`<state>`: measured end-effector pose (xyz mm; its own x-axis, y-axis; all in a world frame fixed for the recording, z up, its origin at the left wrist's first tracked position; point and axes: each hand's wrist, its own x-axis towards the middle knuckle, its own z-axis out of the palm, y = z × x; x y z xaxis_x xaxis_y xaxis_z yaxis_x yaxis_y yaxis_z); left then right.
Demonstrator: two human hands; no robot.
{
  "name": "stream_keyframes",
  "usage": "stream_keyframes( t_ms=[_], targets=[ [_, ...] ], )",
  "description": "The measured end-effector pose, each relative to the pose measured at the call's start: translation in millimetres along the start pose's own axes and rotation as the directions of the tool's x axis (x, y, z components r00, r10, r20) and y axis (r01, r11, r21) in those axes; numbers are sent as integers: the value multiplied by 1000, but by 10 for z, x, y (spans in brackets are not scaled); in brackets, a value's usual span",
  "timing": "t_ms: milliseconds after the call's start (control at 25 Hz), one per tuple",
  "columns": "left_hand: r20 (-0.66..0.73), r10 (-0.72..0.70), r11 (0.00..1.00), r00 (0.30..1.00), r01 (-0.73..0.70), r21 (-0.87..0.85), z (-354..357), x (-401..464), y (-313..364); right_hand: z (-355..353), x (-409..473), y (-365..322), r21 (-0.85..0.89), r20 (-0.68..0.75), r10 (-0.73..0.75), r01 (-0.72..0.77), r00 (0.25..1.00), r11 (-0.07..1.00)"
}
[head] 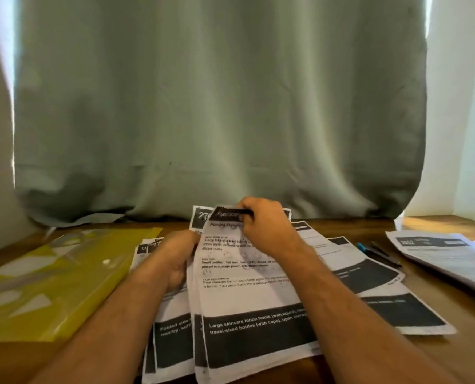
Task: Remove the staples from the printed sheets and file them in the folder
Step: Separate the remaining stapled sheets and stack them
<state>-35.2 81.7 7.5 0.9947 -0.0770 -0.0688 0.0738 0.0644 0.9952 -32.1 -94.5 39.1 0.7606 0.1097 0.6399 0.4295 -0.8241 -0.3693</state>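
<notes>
Several printed sheets [247, 295] lie fanned on the desk [452, 314], long axis running away from the person. The right hand [267, 225], forearm reaching forward, is closed on the top sheet's curled far edge, seemingly pinching something dark. The left hand [175, 256] grips the sheets' left edge. Left of it lies the yellow folder [50, 281].

You face a grey-green fabric curtain [219, 106]; daylight glows at its edges above the brown wooden table [436, 223].
</notes>
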Motion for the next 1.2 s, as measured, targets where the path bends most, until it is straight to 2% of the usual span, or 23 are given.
stream_keyframes(
  t_ms=[80, 280, 440, 560, 680, 760, 880, 1200],
  targets=[
    [-8, 24, 999, 1000, -24, -33, 11, 30, -34, 56, -14, 19, 26, 8, -10, 10, 1000, 1000],
    [-119, 215, 964, 969, -230, -133, 86, 97, -95, 74, -101, 6, -35, 31, -90, 91, 995, 995],
    [-97, 314, 930, 944, -327, -171, 165, 64, -97, 15, -141, 20, 36, -25, -33, 33, 999, 999],
    [-37, 411, 896, 911, -412, -166, 183, 6, -85, 19, -159, -5, 24, -71, -28, 30, 997, 999],
    [58, 527, 849, 848, -521, -91, 180, -69, -73, 39, -163, -27, 13, -123, -18, 20, 992, 1000],
    [45, 585, 809, 810, -586, 31, 171, -68, -85, 52, -164, -31, 18, -128, -8, 10, 992, 1000],
    [-9, 602, 790, 798, -594, 151, 178, -42, -94, 63, -169, -45, 61, -129, -11, 19, 992, 998],
    [-32, 645, 750, 764, -624, 221, 222, -27, -125, 50, -198, -57, 73, -204, -43, 59, 978, 996]
  ],
)
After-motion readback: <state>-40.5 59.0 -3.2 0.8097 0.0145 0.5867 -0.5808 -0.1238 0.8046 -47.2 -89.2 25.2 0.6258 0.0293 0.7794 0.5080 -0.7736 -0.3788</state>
